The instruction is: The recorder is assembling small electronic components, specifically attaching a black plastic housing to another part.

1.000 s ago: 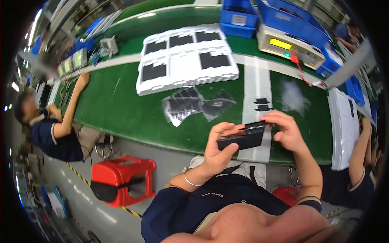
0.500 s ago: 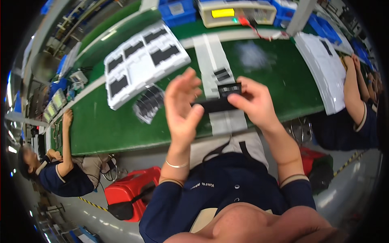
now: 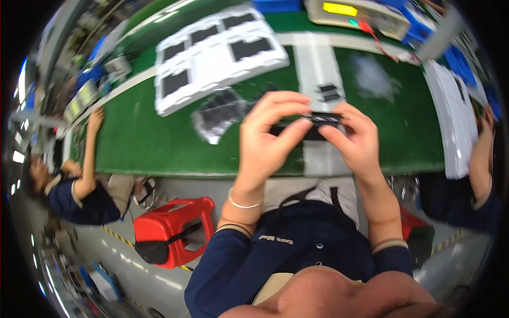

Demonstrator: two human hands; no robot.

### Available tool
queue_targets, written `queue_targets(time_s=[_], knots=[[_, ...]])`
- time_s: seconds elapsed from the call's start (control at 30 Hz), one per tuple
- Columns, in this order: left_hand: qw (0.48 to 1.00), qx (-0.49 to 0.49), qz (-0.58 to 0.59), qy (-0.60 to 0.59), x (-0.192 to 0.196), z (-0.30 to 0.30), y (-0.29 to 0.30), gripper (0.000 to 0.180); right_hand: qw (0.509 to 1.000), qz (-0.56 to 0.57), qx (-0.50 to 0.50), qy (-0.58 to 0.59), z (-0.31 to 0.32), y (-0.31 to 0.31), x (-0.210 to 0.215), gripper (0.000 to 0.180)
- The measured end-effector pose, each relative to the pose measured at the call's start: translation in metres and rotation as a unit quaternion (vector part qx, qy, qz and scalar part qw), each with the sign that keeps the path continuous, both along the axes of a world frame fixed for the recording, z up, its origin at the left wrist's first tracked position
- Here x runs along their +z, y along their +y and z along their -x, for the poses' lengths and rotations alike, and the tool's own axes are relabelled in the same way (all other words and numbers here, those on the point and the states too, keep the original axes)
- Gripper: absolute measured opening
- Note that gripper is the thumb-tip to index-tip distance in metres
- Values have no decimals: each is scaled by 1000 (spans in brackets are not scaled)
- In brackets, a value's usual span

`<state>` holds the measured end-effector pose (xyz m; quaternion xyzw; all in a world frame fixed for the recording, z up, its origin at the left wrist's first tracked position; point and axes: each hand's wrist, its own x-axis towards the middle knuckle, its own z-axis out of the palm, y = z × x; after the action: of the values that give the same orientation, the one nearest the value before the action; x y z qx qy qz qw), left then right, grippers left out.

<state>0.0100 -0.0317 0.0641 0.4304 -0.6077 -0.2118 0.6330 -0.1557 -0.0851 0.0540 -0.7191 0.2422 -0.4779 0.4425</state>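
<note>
My left hand [image 3: 268, 139] and my right hand [image 3: 354, 139] together grip a flat black rectangular part [image 3: 316, 125] in front of me, above the near edge of the green table [image 3: 138, 143]. Fingers of both hands pinch it from either end, and much of it is hidden by them. Just beyond my hands lie clear bags with black parts [image 3: 220, 114] and two small black pieces [image 3: 328, 93] on a white strip [image 3: 313, 63].
A white foam tray [image 3: 212, 53] with black parts lies at the back left. A grey tester box [image 3: 360, 13] and blue bins stand at the back. White trays [image 3: 456, 111] lie on the right. Co-workers sit left [image 3: 79, 185] and right [image 3: 477, 180]. A red stool [image 3: 172, 236] stands on the floor.
My left hand, open beside the part half a second ago, has closed onto it. The view has shifted and the hands sit closer together.
</note>
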Motion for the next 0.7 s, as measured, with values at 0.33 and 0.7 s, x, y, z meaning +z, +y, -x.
queue_targets(time_s=[0.33, 0.7], knots=[[998, -32, 38, 46, -11, -4, 6, 11, 999, 16, -32, 16, 0, 15, -8, 17], [991, 63, 119, 18, -15, 0, 9, 12, 995, 81, -61, 16, -9, 17, -12, 14]])
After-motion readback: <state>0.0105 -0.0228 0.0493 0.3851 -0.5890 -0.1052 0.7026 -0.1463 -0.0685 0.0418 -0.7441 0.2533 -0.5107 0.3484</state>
